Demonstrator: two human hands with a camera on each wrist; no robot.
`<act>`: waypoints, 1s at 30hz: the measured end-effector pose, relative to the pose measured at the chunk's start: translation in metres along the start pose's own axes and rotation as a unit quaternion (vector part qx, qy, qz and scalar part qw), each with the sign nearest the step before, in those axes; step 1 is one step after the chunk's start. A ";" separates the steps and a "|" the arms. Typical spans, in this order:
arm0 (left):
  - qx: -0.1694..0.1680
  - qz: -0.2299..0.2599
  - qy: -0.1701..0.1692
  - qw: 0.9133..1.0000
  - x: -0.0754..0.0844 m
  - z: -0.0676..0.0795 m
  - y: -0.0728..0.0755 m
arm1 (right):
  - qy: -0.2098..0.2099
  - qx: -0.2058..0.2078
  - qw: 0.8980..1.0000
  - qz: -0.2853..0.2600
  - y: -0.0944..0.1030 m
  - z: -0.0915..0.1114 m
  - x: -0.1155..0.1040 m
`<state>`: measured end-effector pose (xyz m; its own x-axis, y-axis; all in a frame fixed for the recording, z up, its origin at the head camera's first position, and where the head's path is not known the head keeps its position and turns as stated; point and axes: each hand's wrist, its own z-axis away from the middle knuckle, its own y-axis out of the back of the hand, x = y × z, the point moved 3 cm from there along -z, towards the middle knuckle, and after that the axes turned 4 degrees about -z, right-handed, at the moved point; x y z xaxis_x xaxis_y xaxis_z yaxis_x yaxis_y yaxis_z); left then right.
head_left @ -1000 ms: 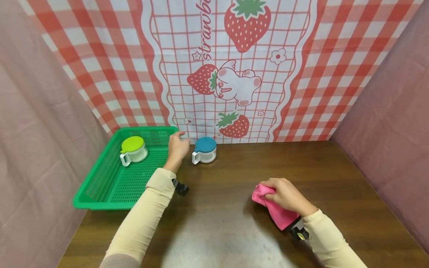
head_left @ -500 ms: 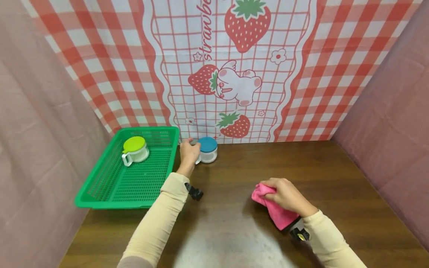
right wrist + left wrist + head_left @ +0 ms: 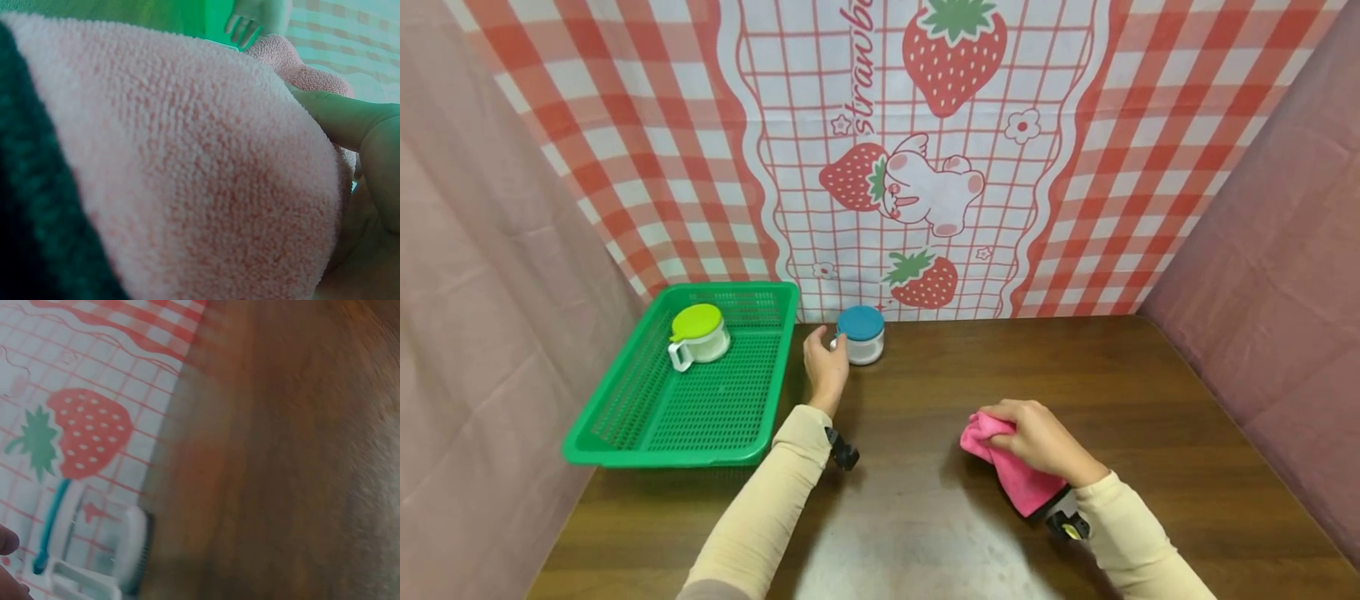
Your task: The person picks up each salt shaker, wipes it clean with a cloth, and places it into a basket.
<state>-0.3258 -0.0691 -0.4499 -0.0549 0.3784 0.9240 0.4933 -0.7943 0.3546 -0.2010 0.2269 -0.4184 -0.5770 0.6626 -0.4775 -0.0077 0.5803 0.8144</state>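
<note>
My left hand [image 3: 827, 364] is just left of a clear jar [image 3: 867, 350] with a blue lid [image 3: 861, 323], its fingers loosely bent close to the jar's white handle. In the left wrist view the fingertips [image 3: 9, 540] show at the left edge, apart from the handle [image 3: 84, 581]. My right hand [image 3: 1041, 437] grips a pink towel [image 3: 1018, 479] bunched between thumb and fingers, over the right half of the table. The towel's folds [image 3: 187, 156] fill most of the right wrist view and hide part of the fingers.
A green plastic basket [image 3: 760, 417] stands at the left, close to my left forearm. In it sits a similar clear jar [image 3: 708, 348] with a lime lid. A strawberry-print cloth [image 3: 925, 250] hangs along the back edge of the wooden table [image 3: 910, 517].
My left hand has moved right from over the basket's edge to the blue-lidded jar's handle side, then drawn slightly back toward me. The right hand and towel stay nearly still.
</note>
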 end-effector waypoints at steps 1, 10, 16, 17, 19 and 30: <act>0.000 0.000 0.003 1.000 -0.003 0.000 -0.001 | 0.001 -0.001 1.000 -0.001 0.000 0.000 0.000; 0.002 -0.025 -0.003 1.000 -0.028 -0.002 -0.009 | 0.002 0.003 1.000 0.003 -0.002 -0.001 0.000; 0.000 -0.018 0.000 1.000 -0.034 -0.003 -0.011 | -0.007 -0.004 1.000 0.003 -0.003 -0.001 0.001; -0.001 -0.013 -0.002 1.000 -0.035 -0.004 -0.012 | -0.007 -0.003 1.000 0.005 -0.003 -0.001 0.001; -0.004 -0.005 -0.004 1.000 -0.035 -0.005 -0.013 | -0.007 -0.001 1.000 0.005 -0.002 -0.001 0.001; 0.007 0.003 -0.019 1.000 -0.034 -0.006 -0.015 | -0.001 -0.004 1.000 0.001 -0.002 -0.002 0.002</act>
<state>-0.3366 -0.0724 -0.4858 -0.0189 0.3914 0.9200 0.5054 -0.7902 0.3465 -0.2036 0.2268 -0.4203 -0.5762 0.6646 -0.4757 -0.0127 0.5747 0.8183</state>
